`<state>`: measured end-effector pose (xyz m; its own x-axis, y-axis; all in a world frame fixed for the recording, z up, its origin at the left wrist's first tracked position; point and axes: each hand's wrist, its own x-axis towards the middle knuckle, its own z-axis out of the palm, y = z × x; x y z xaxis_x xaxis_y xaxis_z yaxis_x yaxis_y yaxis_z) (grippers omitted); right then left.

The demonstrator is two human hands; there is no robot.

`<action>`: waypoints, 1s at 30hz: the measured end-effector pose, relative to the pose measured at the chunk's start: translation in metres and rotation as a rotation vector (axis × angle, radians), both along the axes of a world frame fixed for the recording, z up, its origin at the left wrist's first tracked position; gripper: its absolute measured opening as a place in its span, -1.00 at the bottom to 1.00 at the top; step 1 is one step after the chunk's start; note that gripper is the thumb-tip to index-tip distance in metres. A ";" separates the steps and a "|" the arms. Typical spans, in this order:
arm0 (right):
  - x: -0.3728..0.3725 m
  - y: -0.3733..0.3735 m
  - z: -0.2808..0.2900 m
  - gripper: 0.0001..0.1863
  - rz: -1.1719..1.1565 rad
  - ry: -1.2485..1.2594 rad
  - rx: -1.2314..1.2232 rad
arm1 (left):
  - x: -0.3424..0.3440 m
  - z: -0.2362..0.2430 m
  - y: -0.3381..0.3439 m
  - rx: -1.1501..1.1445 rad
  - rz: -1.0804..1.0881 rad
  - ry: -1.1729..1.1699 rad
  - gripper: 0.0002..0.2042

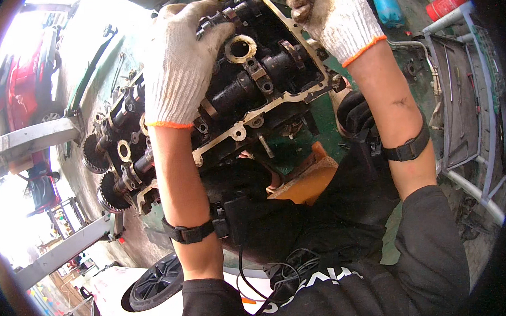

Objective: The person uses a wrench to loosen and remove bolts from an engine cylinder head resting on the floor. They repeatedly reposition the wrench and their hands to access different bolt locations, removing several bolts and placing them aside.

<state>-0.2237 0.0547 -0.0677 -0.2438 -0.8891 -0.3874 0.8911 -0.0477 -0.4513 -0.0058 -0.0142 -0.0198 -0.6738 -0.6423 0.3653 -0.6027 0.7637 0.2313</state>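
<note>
A greasy engine cylinder head (pixel 238 133) with two dark camshafts lies in front of me, its pale gasket rim facing up. My left hand (pixel 183 56), in a white knit glove with an orange cuff, is closed around part of the far camshaft (pixel 241 13), thumb on the near side. Between the shafts sits a pale round spark plug tube rim (pixel 241 48). The near camshaft (pixel 230 95) runs below my left hand, under bolted caps. My right hand (pixel 337 19), gloved alike, is over the far right end with fingers curled; what they hold is hidden.
Timing gears (pixel 112 191) stick out at the cylinder head's left end. An orange-yellow seat (pixel 310 181) is beneath me. A blue bottle (pixel 386 5) and red container (pixel 446 1) stand far right, near a metal-framed rack (pixel 459 92). A white car's wheel (pixel 157 281) is lower left.
</note>
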 end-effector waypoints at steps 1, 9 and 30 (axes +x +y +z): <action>0.000 0.000 0.000 -0.79 -0.024 0.019 0.003 | 0.000 -0.001 0.000 0.018 -0.007 0.026 -0.68; 0.000 0.002 0.002 -0.75 0.034 0.020 0.050 | -0.008 0.001 0.004 0.043 0.034 -0.001 -0.69; -0.001 0.005 0.003 -0.79 -0.050 0.081 0.058 | -0.005 -0.001 0.002 -0.039 0.027 0.013 -0.55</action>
<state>-0.2248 0.0592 -0.0644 -0.3199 -0.8517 -0.4149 0.8485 -0.0627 -0.5255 -0.0104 -0.0127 -0.0211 -0.6515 -0.6455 0.3987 -0.6205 0.7557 0.2094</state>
